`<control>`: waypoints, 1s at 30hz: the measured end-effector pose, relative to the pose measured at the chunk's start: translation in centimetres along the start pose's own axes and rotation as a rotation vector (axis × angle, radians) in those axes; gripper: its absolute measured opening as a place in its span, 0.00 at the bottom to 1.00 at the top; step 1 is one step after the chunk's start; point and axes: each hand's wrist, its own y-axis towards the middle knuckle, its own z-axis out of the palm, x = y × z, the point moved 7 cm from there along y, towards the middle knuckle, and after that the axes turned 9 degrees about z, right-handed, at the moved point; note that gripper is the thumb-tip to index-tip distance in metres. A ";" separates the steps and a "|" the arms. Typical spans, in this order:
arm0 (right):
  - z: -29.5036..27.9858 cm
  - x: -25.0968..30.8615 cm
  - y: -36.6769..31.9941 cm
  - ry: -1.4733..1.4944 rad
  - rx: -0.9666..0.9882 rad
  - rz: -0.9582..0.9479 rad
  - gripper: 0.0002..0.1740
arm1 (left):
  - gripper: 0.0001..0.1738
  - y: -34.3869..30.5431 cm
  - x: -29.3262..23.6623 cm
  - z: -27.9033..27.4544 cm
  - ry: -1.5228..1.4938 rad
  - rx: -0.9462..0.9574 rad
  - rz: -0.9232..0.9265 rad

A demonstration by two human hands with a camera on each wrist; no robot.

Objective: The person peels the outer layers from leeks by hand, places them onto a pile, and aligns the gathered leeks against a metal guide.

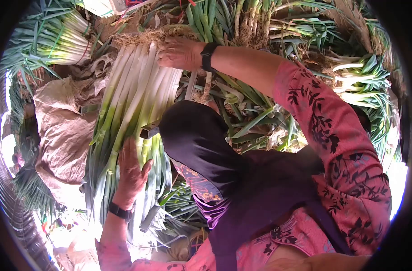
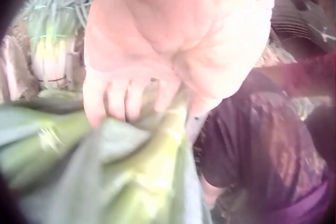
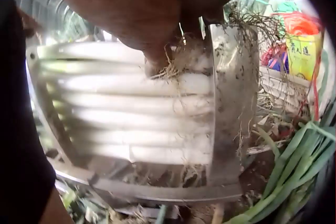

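Long leeks (image 1: 136, 86) lie side by side in a thick layer, white ends at the top of the head view and green leaves below. My left hand (image 1: 131, 169) rests on the leaves with its fingers extended and thumb apart; the left wrist view shows its palm (image 2: 168, 29) over them. Across the root ends lies my right hand (image 1: 181, 53). From the right wrist, that hand (image 3: 142, 14) touches the white stalks (image 3: 136, 108) beside their roots. A metal plate (image 3: 233, 87) stands at the root end.
A metal bar (image 3: 157, 192) runs along the near side of the stalks. Tied leek bundles (image 1: 70, 40) lie at upper left, above brown sacking (image 1: 63, 131). More leeks (image 1: 357, 81) lie at right. A dark head covering (image 1: 194, 131) hides part of the middle.
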 end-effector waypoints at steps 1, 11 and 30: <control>-0.8 0.0 0.5 -0.006 0.003 -0.002 0.04 | 0.40 0.3 -0.1 0.3 -0.048 -0.073 0.011; 0.9 -0.6 -0.2 -0.079 0.068 -0.130 0.06 | 0.44 2.7 0.1 2.1 0.154 0.095 0.024; 1.6 -8.6 -27.3 0.812 0.207 1.285 0.14 | 0.18 10.9 -8.0 -13.5 -0.364 -0.472 -0.114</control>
